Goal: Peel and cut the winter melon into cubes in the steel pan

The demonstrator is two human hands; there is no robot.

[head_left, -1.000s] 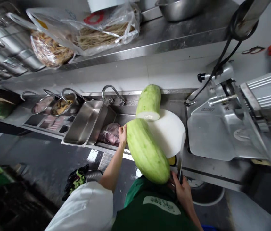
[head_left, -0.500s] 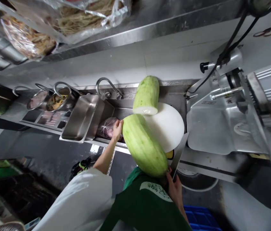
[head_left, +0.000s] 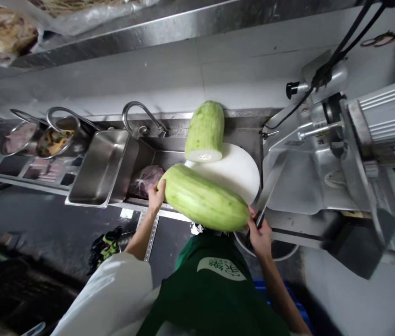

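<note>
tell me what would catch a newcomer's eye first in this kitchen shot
The long green melon fills the middle, held over the counter edge between the left hand at one end and the right hand at the other, which also grips a cleaver. Behind it a cut melon piece sits at the back of the round white board, with a steel slicing machine to the right.

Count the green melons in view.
2. One melon lies across the board's near edge between left hand and right hand with knife; cut melon sits behind, by the wall.
</note>
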